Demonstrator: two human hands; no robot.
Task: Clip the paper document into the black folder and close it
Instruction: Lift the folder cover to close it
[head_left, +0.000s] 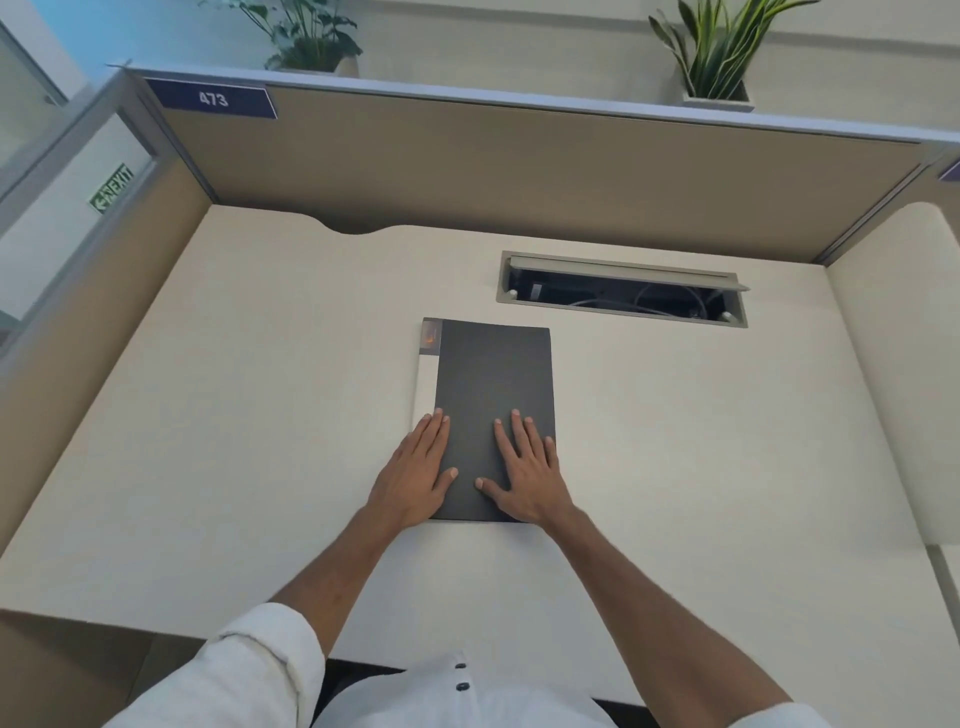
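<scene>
Cream cubicle desk (249, 374) bears, from the left, a white edge of the paper document (425, 387) beneath my flat, straight-fingered left hand (415, 470), then the closed black folder (493, 374) running lengthwise away from me, my right hand (530, 467) equally flat on its near half.

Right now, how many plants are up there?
2. The leafy plant stands behind the partition at upper left; the spiky plant stands behind it at upper right. Others may lie out of view.
</scene>
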